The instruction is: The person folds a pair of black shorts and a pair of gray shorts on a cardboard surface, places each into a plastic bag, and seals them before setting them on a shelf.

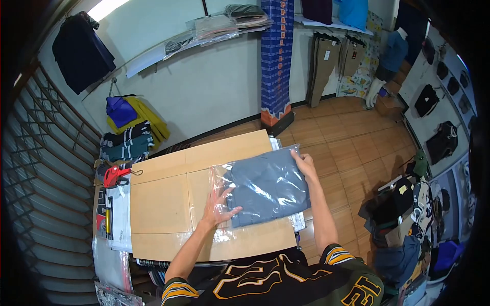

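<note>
A folded grey-blue garment in a clear plastic bag [268,186] lies over the right part of a cardboard sheet [161,204], its right side reaching past the cardboard's edge. My left hand [220,206] rests with spread fingers at the bag's left end, where the loose plastic is. At the upper right corner of the bag, my right hand [304,166] is closed on the edge, with the thumb on top. Light glares off the wrinkled plastic.
Left of the cardboard are a red tool [116,176], a yellow and black cutter [108,219] and folded striped clothes [127,143]. A blue pillar [276,61] stands beyond the table. Piled clothes [398,214] are at the right.
</note>
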Demonstrator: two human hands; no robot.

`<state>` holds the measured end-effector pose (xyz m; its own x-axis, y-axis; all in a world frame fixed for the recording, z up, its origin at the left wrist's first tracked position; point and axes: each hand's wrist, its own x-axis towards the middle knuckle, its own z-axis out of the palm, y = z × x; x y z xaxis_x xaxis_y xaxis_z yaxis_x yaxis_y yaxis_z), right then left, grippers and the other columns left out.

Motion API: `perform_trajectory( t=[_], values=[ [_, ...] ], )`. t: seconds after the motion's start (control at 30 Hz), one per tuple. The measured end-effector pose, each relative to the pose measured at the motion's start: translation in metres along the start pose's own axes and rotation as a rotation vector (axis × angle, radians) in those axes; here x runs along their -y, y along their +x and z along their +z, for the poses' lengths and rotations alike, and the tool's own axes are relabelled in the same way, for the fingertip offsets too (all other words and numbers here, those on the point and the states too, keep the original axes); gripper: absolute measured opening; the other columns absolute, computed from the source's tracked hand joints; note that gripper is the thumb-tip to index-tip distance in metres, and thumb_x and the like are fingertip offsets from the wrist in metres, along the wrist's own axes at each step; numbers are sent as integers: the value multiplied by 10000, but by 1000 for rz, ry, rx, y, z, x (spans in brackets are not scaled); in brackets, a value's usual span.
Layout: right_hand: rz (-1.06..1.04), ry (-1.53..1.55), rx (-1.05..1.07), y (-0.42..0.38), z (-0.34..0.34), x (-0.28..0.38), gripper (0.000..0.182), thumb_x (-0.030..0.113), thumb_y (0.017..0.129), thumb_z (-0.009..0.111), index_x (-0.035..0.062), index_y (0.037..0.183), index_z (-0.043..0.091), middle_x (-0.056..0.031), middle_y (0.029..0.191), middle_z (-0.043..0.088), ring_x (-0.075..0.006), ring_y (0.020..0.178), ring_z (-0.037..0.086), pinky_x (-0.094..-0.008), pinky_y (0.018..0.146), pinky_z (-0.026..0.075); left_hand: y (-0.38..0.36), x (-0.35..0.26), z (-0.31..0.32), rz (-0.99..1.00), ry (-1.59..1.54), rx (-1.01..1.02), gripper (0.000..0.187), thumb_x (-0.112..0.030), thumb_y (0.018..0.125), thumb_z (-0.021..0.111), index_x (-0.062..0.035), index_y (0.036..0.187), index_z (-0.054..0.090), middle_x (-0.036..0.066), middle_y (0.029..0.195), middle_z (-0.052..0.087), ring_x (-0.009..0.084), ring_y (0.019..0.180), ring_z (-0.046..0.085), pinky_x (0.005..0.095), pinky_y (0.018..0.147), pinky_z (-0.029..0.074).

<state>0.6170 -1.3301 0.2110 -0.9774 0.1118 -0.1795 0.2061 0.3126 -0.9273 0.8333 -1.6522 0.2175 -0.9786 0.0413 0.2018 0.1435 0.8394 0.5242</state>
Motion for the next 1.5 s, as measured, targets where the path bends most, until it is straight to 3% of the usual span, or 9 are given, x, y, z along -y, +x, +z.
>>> perform_trajectory(
  t=[0.03,0.13,0.17,0.6,0.77,1.03,1.3,1.4,1.5],
  values=[
    [172,-1,194,-9,-8,12,457,366,884,760,-62,1034,707,-171,954,737,-245,820,711,-370,723,547,3,-6,-6,61,73,-46,765,-454,742,844,-141,1384,570,230,1498,425,433,1337,455,538,1087,403],
    [217,228,447,-13,-19,-6,484,304,836,823,-75,1108,690,-186,1032,731,-252,850,721,-361,741,575,4,-2,1,21,7,-146,768,-427,741,856,-107,1371,556,222,1458,467,420,1311,481,534,1072,416],
    [286,294,439,-12,-21,-11,447,228,823,840,-63,1123,683,-175,1013,733,-242,851,723,-364,765,587,4,-1,4,20,6,-145,768,-427,741,856,-107,1371,556,222,1458,467,420,1311,481,534,1072,416],
    [181,329,370,5,-53,-11,299,127,881,766,-47,1112,688,-145,1012,734,-217,862,704,-357,776,565,1,11,6,-18,-14,-210,654,-428,746,836,-57,1246,639,193,1341,556,379,1258,515,494,1066,401],
    [63,298,290,30,-137,5,277,128,877,777,-27,1090,689,-112,990,735,-185,824,699,-345,757,571,2,7,6,-10,-33,-222,619,-408,734,836,-76,1221,648,178,1326,559,359,1278,499,502,1080,374],
    [-362,73,107,-6,-259,99,320,121,910,741,1,1196,660,-18,1051,696,-108,936,615,-273,877,483,4,12,11,5,5,-223,588,-412,730,834,-92,1191,657,164,1340,549,342,1279,496,485,1080,365],
    [-641,-60,52,-108,-242,201,342,114,923,701,-27,1230,647,-4,1048,681,-87,944,587,-247,890,453,5,-1,6,-25,-65,-257,571,-337,726,838,-84,1205,661,165,1293,586,350,1241,528,494,1068,385],
    [-645,19,119,-123,-229,222,348,101,909,709,-25,1228,650,-5,1044,673,-90,953,582,-243,892,447,3,5,16,-141,-360,-301,587,-269,726,852,-52,1234,651,162,1298,596,318,1189,575,460,1025,438],
    [-579,125,265,-120,-213,236,340,111,900,722,-27,1203,655,-23,1042,682,-101,958,608,-248,893,459,-7,1,30,-206,-615,-307,757,-275,746,878,-30,1378,542,162,1354,577,270,1176,600,395,992,479]
  ],
)
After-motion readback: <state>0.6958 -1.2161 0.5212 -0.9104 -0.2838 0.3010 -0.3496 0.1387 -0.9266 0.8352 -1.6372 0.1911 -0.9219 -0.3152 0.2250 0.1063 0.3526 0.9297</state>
